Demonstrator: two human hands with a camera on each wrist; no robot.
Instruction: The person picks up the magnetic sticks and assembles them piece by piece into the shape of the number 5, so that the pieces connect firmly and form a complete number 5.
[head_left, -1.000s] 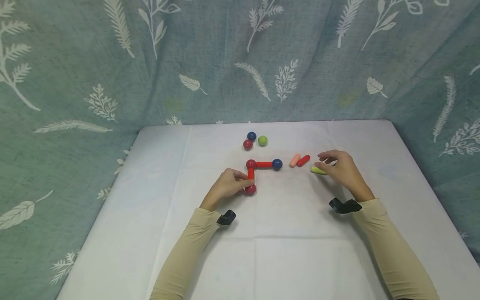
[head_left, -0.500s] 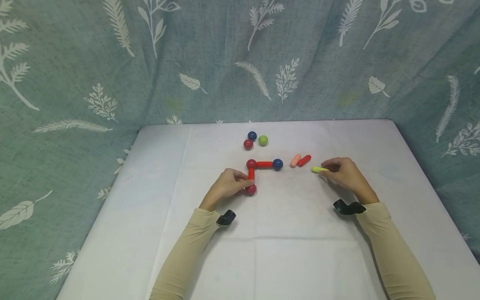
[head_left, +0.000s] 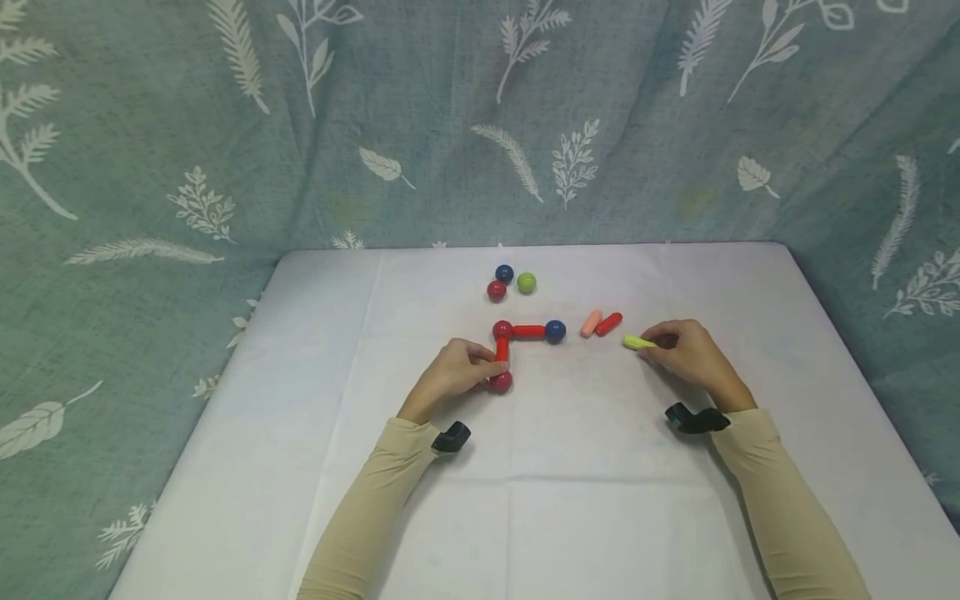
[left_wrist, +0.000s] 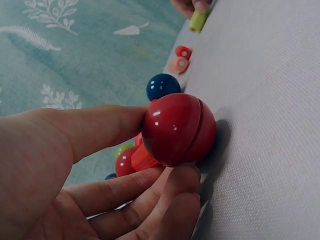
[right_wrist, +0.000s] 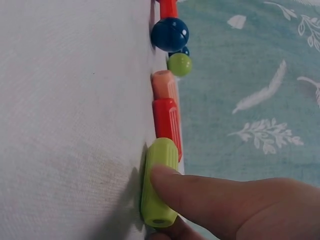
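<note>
My left hand (head_left: 457, 367) pinches the near end of an L-shaped piece, at a red ball (left_wrist: 175, 130) and the red rod (head_left: 502, 348) joined to it. That rod runs back to a corner red ball (head_left: 502, 330). From there a second red rod (head_left: 529, 331) reaches right to a blue ball (head_left: 555, 331). On the right, my right hand (head_left: 686, 354) pinches a yellow-green rod (right_wrist: 159, 185), the thumb (right_wrist: 175, 182) lying across its side. The rod's ribbed surface and a small round end face show in the right wrist view.
A salmon rod (head_left: 591, 323) and a loose red rod (head_left: 609, 324) lie side by side between the L-shaped piece and my right hand. Farther back sit a blue ball (head_left: 505, 272), a red ball (head_left: 497, 290) and a green ball (head_left: 527, 282). A leaf-patterned cloth (head_left: 420, 125) hangs behind the table.
My right hand has shifted slightly right and toward me, its fingers closing around the yellow-green rod, which has turned a little. My left hand and the L-shaped piece have stayed in place.
</note>
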